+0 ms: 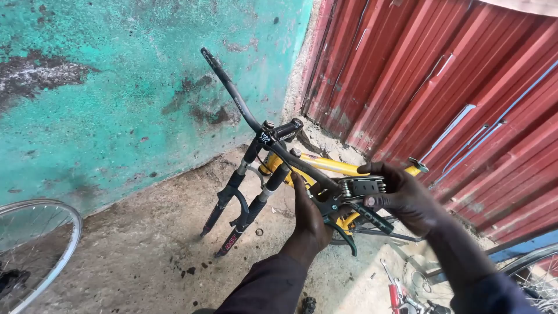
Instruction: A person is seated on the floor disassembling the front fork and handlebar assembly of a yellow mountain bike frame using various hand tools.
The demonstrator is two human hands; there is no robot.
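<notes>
Fingers of right hand (407, 195) wrapped around folding multi-tool (361, 187), its key apparently seated near brake lever (343, 229), though hard to tell. Left hand (308, 218) closed over near end of black handlebar (244, 107), steadying it. Best to keep key square in bolt, bar braced, turning slowly. Yellow frame (334, 166) with wheelless fork (238, 209) on dusty concrete floor (145, 256), beside flaking turquoise wall (116, 87) and red corrugated sheeting (453, 87); loose wheel rim (58, 229) at left.

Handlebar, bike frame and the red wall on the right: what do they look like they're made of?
Handlebar: likely metal tube, matte black finish, thin with an even bend. Bike frame: probably painted metal, glossy yellow with highlights. Red wall: looks like corrugated sheet metal, red paint, regular ribs and scuffed streaks.
</notes>
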